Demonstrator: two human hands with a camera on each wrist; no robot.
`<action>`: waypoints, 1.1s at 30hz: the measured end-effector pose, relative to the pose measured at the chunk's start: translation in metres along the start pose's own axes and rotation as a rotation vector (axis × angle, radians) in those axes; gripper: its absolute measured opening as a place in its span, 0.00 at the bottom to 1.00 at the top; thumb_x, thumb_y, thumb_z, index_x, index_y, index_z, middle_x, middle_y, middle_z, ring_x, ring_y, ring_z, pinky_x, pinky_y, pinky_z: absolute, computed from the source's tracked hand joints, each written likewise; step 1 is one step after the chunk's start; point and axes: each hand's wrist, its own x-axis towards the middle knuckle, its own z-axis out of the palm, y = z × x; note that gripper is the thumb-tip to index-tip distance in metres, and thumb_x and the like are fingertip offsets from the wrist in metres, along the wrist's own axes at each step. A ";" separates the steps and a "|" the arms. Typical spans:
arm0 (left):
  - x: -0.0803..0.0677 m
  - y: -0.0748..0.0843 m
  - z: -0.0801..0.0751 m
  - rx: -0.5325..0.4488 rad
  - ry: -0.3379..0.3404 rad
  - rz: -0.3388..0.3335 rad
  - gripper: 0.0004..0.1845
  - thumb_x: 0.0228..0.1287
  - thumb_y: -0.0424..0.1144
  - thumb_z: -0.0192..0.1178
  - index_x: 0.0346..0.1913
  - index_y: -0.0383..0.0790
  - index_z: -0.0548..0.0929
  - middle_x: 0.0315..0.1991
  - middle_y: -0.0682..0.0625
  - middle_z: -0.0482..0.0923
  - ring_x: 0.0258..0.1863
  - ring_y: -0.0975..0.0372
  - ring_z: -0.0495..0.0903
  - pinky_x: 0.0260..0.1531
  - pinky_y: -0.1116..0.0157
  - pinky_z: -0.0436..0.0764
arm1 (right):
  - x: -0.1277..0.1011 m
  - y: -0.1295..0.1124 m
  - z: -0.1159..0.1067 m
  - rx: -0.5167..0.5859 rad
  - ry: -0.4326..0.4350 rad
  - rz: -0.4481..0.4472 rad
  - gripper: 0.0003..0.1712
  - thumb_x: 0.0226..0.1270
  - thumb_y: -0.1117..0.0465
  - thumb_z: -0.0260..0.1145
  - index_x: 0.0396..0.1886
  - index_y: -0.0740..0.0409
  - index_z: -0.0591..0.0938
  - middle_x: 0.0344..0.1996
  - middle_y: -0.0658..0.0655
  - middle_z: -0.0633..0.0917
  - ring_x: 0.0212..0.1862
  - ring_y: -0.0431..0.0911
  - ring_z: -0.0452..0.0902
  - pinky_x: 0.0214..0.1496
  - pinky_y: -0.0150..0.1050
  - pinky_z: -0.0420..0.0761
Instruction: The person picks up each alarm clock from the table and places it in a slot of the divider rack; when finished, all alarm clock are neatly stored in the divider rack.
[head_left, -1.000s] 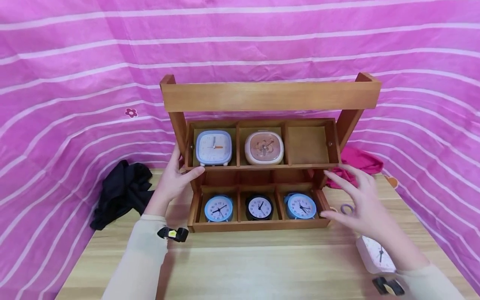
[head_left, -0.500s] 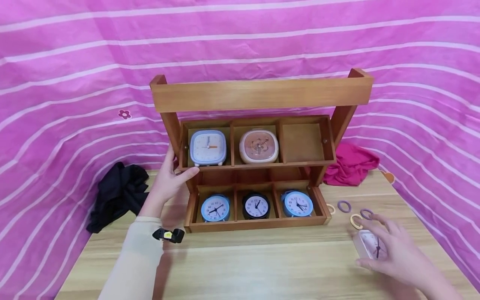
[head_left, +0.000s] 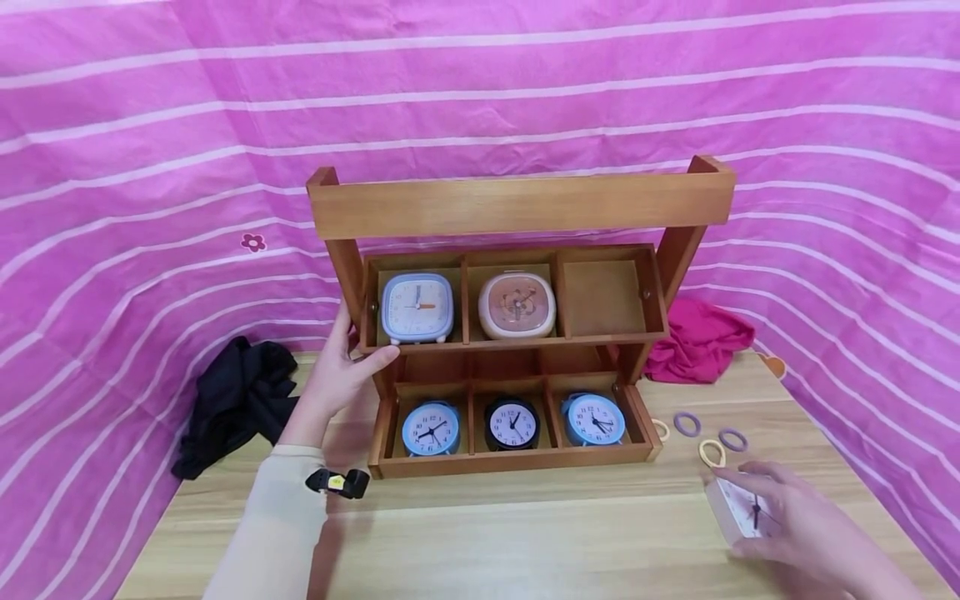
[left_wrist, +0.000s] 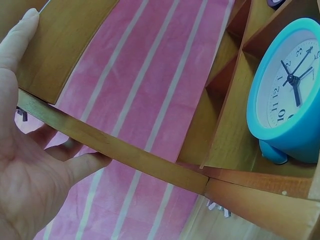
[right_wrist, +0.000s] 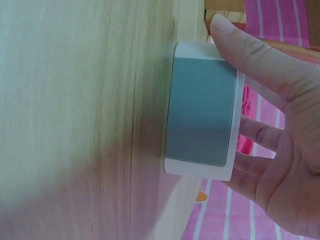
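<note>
1. Pink striped cloth (head_left: 150, 167) fills the background on every side, and a pale wooden table (head_left: 525, 542) takes up the lower part of the head view.
2. At the lower right of that view a white square clock (head_left: 738, 510) lies on the table, near its right edge. The right hand (head_left: 795, 525) rests over it with the fingers spread and lightly bent; in the right wrist view the thumb (right_wrist: 235, 45) lies along one side of the white case and the fingers along the other, so the hand has the clock between them.
3. Just above the clock, a few small rings (head_left: 711, 452), purple and cream, lie on the table.
4. In the middle of the frame stands a wooden rack (head_left: 517, 204) with two rows of three compartments. The left hand (head_left: 341, 379) grips the left end of its upper shelf, thumb on the front edge and fingers behind the side post.
5. The upper row holds a pale blue square clock (head_left: 417, 307) on the left and a pink square clock (head_left: 517, 305) in the middle.
6. The lower row holds a blue round clock (head_left: 431, 428), a black round clock (head_left: 512, 423) and another blue round clock (head_left: 593, 419).
7. A black cloth (head_left: 236, 400) lies at the left of the table; a dark pink cloth (head_left: 701, 337) lies behind the rack on the right.
</note>
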 end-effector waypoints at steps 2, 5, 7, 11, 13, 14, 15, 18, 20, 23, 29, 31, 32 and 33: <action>0.000 0.000 0.000 0.002 0.001 -0.002 0.52 0.68 0.41 0.72 0.83 0.72 0.49 0.80 0.43 0.57 0.75 0.41 0.63 0.71 0.35 0.67 | 0.001 -0.001 -0.001 0.005 -0.008 0.004 0.52 0.27 0.36 0.89 0.61 0.44 0.86 0.54 0.63 0.82 0.48 0.58 0.81 0.41 0.60 0.85; -0.001 0.000 -0.001 0.003 0.002 -0.005 0.52 0.68 0.41 0.71 0.83 0.72 0.49 0.80 0.43 0.57 0.75 0.41 0.63 0.71 0.35 0.67 | 0.006 -0.002 -0.003 -0.022 0.029 -0.024 0.52 0.25 0.39 0.91 0.60 0.45 0.86 0.54 0.62 0.82 0.47 0.54 0.82 0.40 0.54 0.86; -0.002 0.001 -0.002 0.004 0.006 -0.004 0.52 0.68 0.41 0.71 0.83 0.71 0.49 0.80 0.42 0.57 0.75 0.40 0.63 0.70 0.35 0.66 | 0.014 -0.004 -0.007 -0.040 0.077 -0.055 0.52 0.23 0.43 0.92 0.59 0.47 0.87 0.54 0.61 0.82 0.46 0.53 0.82 0.41 0.51 0.86; -0.003 0.001 -0.002 0.010 0.009 -0.005 0.52 0.68 0.41 0.72 0.83 0.72 0.49 0.80 0.43 0.57 0.75 0.40 0.63 0.70 0.34 0.66 | 0.033 -0.012 -0.021 -0.041 0.150 -0.098 0.52 0.21 0.49 0.93 0.59 0.47 0.88 0.52 0.59 0.83 0.42 0.50 0.82 0.37 0.41 0.84; -0.002 0.000 -0.002 0.008 0.006 -0.009 0.52 0.68 0.42 0.72 0.82 0.74 0.49 0.80 0.43 0.57 0.76 0.41 0.63 0.70 0.34 0.66 | 0.043 -0.018 -0.031 -0.042 0.171 -0.110 0.52 0.21 0.50 0.93 0.59 0.45 0.87 0.51 0.58 0.84 0.41 0.49 0.82 0.35 0.40 0.83; -0.002 0.001 -0.001 0.005 0.003 -0.010 0.52 0.68 0.42 0.72 0.82 0.74 0.48 0.81 0.44 0.57 0.76 0.41 0.62 0.70 0.35 0.66 | 0.048 -0.021 -0.036 -0.043 0.182 -0.114 0.52 0.21 0.50 0.93 0.60 0.43 0.87 0.50 0.58 0.84 0.40 0.49 0.81 0.34 0.39 0.82; -0.001 0.001 -0.001 0.002 0.000 -0.011 0.53 0.68 0.42 0.72 0.82 0.75 0.48 0.81 0.44 0.56 0.76 0.42 0.62 0.71 0.35 0.66 | 0.053 -0.025 -0.040 -0.044 0.188 -0.120 0.53 0.20 0.50 0.93 0.60 0.42 0.87 0.49 0.58 0.84 0.40 0.49 0.81 0.34 0.39 0.81; -0.002 0.000 0.000 -0.006 0.001 -0.012 0.52 0.68 0.42 0.72 0.82 0.75 0.48 0.81 0.44 0.56 0.76 0.41 0.62 0.71 0.34 0.66 | 0.067 -0.035 -0.052 -0.042 0.210 -0.148 0.54 0.19 0.49 0.94 0.60 0.41 0.87 0.49 0.56 0.84 0.44 0.50 0.79 0.35 0.40 0.81; -0.002 0.001 0.000 -0.002 0.002 -0.014 0.52 0.68 0.42 0.72 0.82 0.75 0.49 0.81 0.44 0.56 0.76 0.41 0.61 0.71 0.33 0.65 | 0.076 -0.041 -0.058 -0.022 0.224 -0.175 0.54 0.18 0.50 0.94 0.59 0.44 0.88 0.48 0.56 0.83 0.47 0.48 0.76 0.35 0.39 0.80; -0.003 0.000 0.000 0.001 0.003 -0.013 0.52 0.68 0.42 0.72 0.82 0.75 0.49 0.80 0.44 0.56 0.76 0.40 0.61 0.70 0.33 0.65 | 0.089 -0.051 -0.067 0.003 0.244 -0.194 0.54 0.17 0.50 0.95 0.59 0.46 0.88 0.48 0.54 0.80 0.48 0.43 0.69 0.35 0.37 0.76; -0.003 0.002 0.000 0.007 -0.002 -0.017 0.52 0.68 0.43 0.72 0.82 0.76 0.48 0.81 0.44 0.56 0.76 0.39 0.61 0.70 0.32 0.64 | 0.119 -0.073 -0.088 0.040 0.282 -0.208 0.55 0.19 0.52 0.95 0.60 0.50 0.87 0.47 0.55 0.79 0.47 0.45 0.68 0.42 0.41 0.68; -0.003 0.002 0.000 0.009 -0.001 -0.017 0.52 0.68 0.43 0.72 0.82 0.75 0.48 0.81 0.44 0.56 0.76 0.38 0.61 0.70 0.32 0.64 | 0.129 -0.081 -0.095 0.048 0.291 -0.206 0.55 0.21 0.52 0.95 0.61 0.49 0.87 0.49 0.58 0.79 0.50 0.50 0.69 0.42 0.45 0.69; -0.003 0.003 0.001 0.011 0.000 -0.016 0.52 0.68 0.43 0.72 0.82 0.75 0.48 0.81 0.44 0.56 0.76 0.38 0.61 0.70 0.32 0.64 | 0.135 -0.085 -0.099 0.052 0.297 -0.205 0.55 0.22 0.52 0.95 0.61 0.49 0.86 0.51 0.60 0.79 0.50 0.52 0.70 0.42 0.46 0.69; -0.003 0.003 0.001 0.013 0.000 -0.015 0.52 0.68 0.43 0.72 0.82 0.75 0.48 0.81 0.44 0.56 0.76 0.38 0.61 0.70 0.32 0.64 | 0.140 -0.089 -0.102 0.049 0.303 -0.203 0.54 0.23 0.52 0.95 0.62 0.49 0.86 0.51 0.61 0.79 0.50 0.54 0.70 0.41 0.47 0.70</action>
